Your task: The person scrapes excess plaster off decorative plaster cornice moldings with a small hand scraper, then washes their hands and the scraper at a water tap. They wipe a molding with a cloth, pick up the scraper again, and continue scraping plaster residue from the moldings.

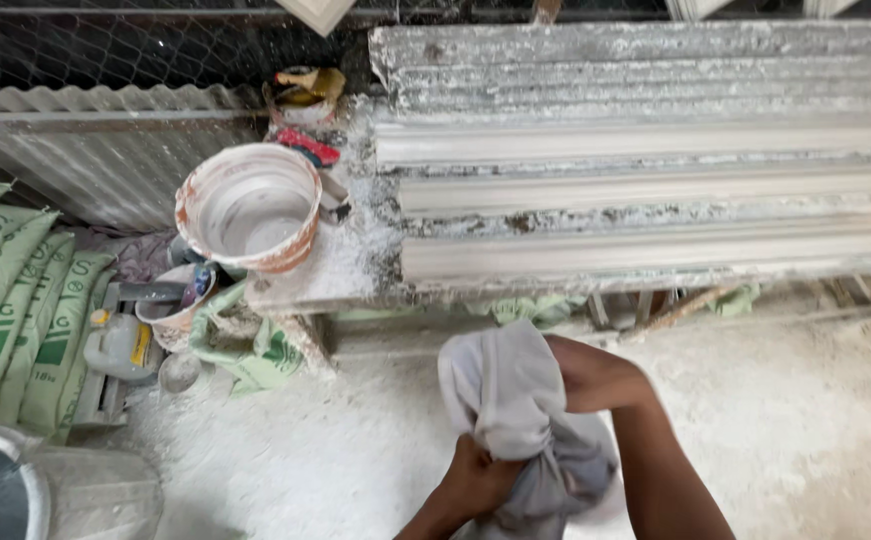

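Hands wringing a grey cloth over a dusty floor

Cloth (516, 400), pale grey and bunched, sits at the lower centre of the frame, held between both hands above the white-powdered floor (356, 460). The left hand (476, 480) is closed tight around its lower twist. The right hand (566, 365) is mostly buried in the upper folds, so I cannot tell whether it is clenched or only pressing; the forearm runs down to the lower right.

Judging by the grip, keeping the cloth gathered in one bundle and turning the hands against each other would work it evenly and stop loose ends from dragging in the dust.

Counted: one cloth; one plaster-smeared bucket (251, 205) on the tabletop (336, 265) at upper left; about four green-printed sacks (6, 300) at the left edge; one small white jug (121, 345) beside them; several long white mouldings (656, 190) stacked across the upper right.
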`<state>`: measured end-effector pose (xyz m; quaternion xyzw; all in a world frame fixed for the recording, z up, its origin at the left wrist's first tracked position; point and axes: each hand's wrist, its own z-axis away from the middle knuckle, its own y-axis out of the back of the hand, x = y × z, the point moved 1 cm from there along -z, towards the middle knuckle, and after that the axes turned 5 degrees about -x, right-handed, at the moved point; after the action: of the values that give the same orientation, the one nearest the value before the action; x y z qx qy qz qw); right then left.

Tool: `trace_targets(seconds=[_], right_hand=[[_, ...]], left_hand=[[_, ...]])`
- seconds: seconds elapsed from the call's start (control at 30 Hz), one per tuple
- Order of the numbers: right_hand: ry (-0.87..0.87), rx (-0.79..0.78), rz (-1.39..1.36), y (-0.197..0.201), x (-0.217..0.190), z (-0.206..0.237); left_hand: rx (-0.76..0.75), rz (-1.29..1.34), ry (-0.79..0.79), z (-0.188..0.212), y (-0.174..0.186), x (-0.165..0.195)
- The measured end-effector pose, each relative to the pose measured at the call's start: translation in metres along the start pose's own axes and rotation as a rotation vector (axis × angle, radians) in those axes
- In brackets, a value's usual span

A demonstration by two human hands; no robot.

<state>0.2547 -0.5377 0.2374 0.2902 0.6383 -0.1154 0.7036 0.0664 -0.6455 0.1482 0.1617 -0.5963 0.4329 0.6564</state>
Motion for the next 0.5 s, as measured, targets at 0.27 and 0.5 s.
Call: trace_targets(seconds=[0.27, 0.5], right_hand=[[0.936, 0.147, -1.13, 0.12, 0.028, 0.014], [0.328, 0.402, -1.175, 0.109, 0.101, -0.05]], left_hand=[[0.307, 0.474, -0.264, -0.149, 0.058, 0.041], [0.454, 0.634, -0.391, -0.253, 0.095, 0.076]])
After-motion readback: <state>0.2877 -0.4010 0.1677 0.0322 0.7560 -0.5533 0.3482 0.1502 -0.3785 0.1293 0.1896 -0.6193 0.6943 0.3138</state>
